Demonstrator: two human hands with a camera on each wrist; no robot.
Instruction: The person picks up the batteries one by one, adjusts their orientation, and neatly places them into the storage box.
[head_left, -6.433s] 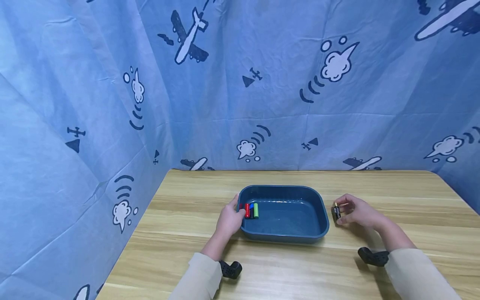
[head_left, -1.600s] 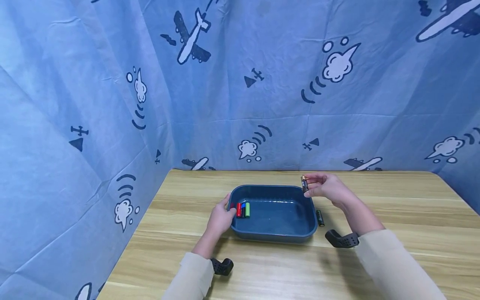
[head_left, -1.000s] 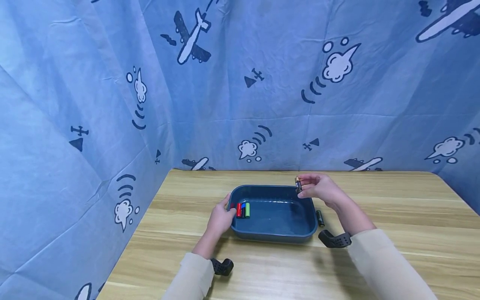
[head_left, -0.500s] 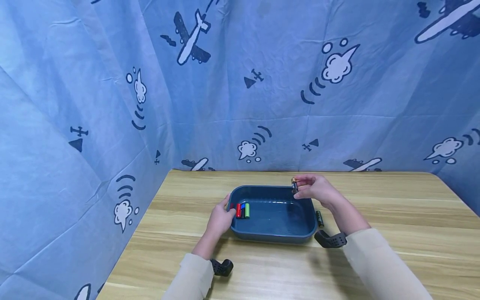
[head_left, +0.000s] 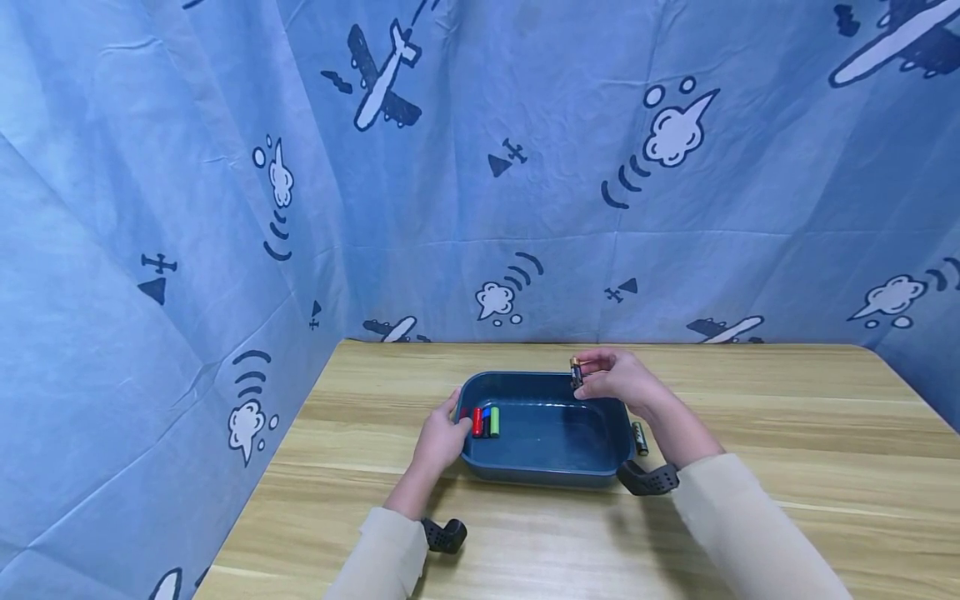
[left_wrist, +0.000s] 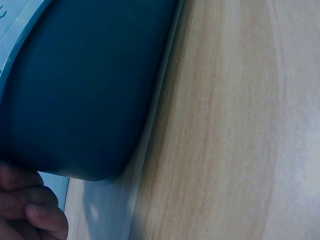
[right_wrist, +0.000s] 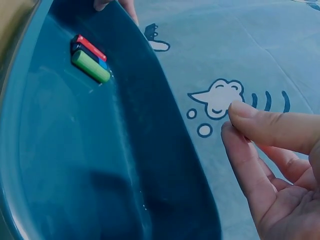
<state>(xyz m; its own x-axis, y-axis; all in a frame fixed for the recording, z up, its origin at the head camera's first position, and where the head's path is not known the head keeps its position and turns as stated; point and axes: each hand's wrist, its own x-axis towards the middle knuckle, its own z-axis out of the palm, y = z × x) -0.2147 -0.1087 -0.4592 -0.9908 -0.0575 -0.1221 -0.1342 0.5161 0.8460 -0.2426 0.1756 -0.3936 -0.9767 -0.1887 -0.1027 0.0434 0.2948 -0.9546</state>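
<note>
My right hand [head_left: 626,382] pinches a black and gold battery [head_left: 576,373] upright between thumb and fingertips, at the far rim of a dark blue plastic bin [head_left: 547,477]. In the right wrist view the fingers of this hand [right_wrist: 280,155] hide the battery. My left hand [head_left: 442,435] grips the bin's left rim, thumb inside and fingers outside. Side by side at the bin's left end lie a red battery [head_left: 477,422], a black and blue one [head_left: 487,422] and a green one [head_left: 495,422]. Another battery [head_left: 640,438] lies on the table, close along the bin's right wall.
The bin stands on a wood-grain table [head_left: 360,400]. Behind and to the left hangs a blue curtain [head_left: 555,183] with airplane prints. Black wrist devices [head_left: 446,535] sit at both cuffs, the right one close to the bin's near right corner.
My right hand has carried the battery from the table right of the bin to over its far rim, still drifting left. The bin and left hand shifted slightly left earlier, then stayed put.
</note>
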